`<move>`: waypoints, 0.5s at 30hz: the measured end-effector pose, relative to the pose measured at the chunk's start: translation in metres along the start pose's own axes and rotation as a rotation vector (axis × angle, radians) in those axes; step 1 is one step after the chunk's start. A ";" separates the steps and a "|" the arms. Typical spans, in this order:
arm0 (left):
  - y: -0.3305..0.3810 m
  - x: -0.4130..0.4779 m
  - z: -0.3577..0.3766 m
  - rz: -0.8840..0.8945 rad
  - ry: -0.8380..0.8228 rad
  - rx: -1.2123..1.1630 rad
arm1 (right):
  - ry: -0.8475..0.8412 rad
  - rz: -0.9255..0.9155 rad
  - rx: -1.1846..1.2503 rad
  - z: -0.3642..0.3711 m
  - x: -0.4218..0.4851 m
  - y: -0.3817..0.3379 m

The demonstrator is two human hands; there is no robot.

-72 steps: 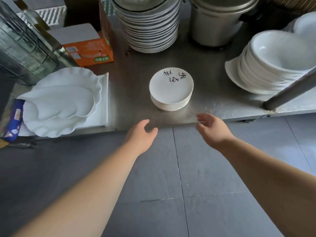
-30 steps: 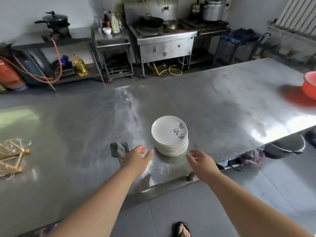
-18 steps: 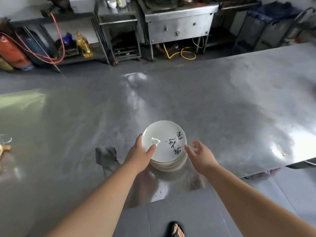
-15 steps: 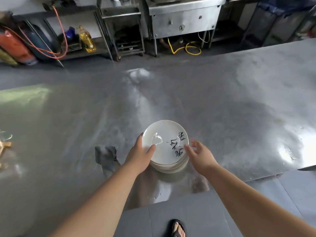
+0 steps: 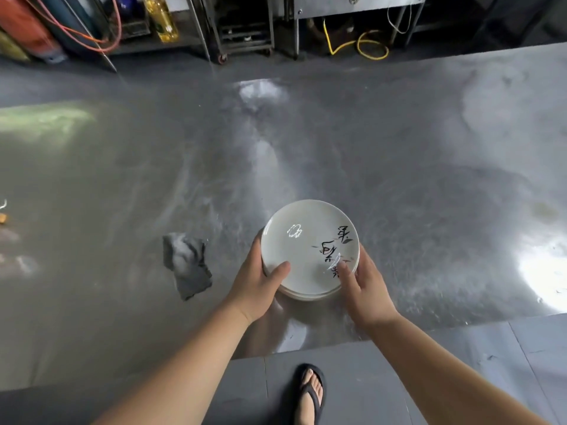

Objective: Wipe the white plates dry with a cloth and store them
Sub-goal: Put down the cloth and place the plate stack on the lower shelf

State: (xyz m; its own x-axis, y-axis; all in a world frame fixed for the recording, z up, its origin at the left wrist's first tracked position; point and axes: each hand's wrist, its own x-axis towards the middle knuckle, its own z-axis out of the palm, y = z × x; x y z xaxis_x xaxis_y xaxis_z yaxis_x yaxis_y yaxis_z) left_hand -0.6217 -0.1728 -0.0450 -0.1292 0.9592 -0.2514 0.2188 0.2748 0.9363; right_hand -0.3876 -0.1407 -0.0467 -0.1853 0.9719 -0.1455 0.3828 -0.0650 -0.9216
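While left hand (image 5: 257,283) and right hand (image 5: 365,289) grip it, plate stack (image 5: 306,250) sits between | cloth (image 5: 187,265) leftward.

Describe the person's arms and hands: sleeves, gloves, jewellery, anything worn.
Left forearm and right forearm are bare to the frame edge, no sleeve in view. Left hand and right hand carry no glove; no ring, watch or bracelet shows. One foot wears a black flip-flop.

- Left hand (image 5: 256,282), bare forearm stretched forward, grips the stack of round white ceramic plates (image 5: 306,240) at its left rim, thumb on top.
- Right hand (image 5: 363,286) clasps the right rim, thumb on top.
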 end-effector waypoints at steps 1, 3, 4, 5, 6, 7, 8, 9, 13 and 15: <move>0.000 0.001 0.000 0.002 0.006 -0.014 | -0.005 0.009 0.004 -0.001 0.000 0.000; 0.001 0.002 -0.002 -0.008 0.027 -0.058 | -0.010 0.055 0.025 -0.004 0.002 0.001; 0.001 0.002 -0.003 -0.028 0.038 -0.084 | -0.017 0.092 0.055 -0.006 0.002 0.002; -0.001 0.003 -0.004 -0.044 0.042 -0.108 | -0.031 0.134 0.102 -0.008 0.003 0.003; -0.003 0.003 -0.004 -0.057 0.036 -0.134 | -0.049 0.171 0.151 -0.010 0.005 0.005; -0.005 0.003 -0.005 -0.070 0.026 -0.158 | -0.065 0.196 0.190 -0.011 0.005 0.007; -0.006 0.002 -0.006 -0.080 0.020 -0.172 | -0.073 0.207 0.215 -0.012 0.006 0.007; -0.005 0.002 -0.007 -0.082 0.017 -0.174 | -0.075 0.210 0.228 -0.012 0.006 0.008; -0.004 0.002 -0.003 -0.061 0.054 -0.197 | -0.022 0.190 0.233 -0.003 0.006 0.007; -0.004 0.002 0.000 -0.044 0.056 -0.229 | 0.012 0.183 0.245 0.004 0.005 0.007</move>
State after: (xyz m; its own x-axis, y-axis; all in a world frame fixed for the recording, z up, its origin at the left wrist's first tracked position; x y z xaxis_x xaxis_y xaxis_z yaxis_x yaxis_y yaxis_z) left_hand -0.6226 -0.1722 -0.0496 -0.1888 0.9398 -0.2848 -0.0125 0.2877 0.9576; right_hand -0.3893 -0.1371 -0.0551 -0.1223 0.9415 -0.3141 0.1789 -0.2904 -0.9400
